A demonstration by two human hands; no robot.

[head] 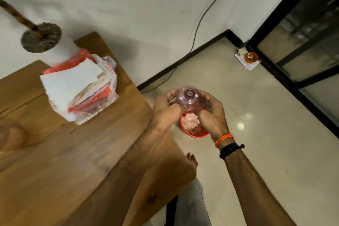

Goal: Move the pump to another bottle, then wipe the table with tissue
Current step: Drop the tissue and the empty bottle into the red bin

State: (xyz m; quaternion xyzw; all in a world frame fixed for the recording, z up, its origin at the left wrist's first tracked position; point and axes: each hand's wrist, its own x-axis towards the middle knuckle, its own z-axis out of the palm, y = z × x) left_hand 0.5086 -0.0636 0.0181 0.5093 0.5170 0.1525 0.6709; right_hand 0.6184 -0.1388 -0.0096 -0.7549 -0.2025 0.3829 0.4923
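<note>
- Left hand [167,104] and right hand [211,110] reach out past the table [55,152] edge, fingers curled round a pink open-necked bottle [187,97].
- Bottle held upright above a red bin [194,132] on the floor.
- Tissue pack [78,86] lies on the table.

Both forearms extend forward and meet. The left hand [166,105] and right hand [209,110] face each other, fingers curled around a bottle [187,97] held between them. The right wrist carries an orange band and a dark band.
</note>
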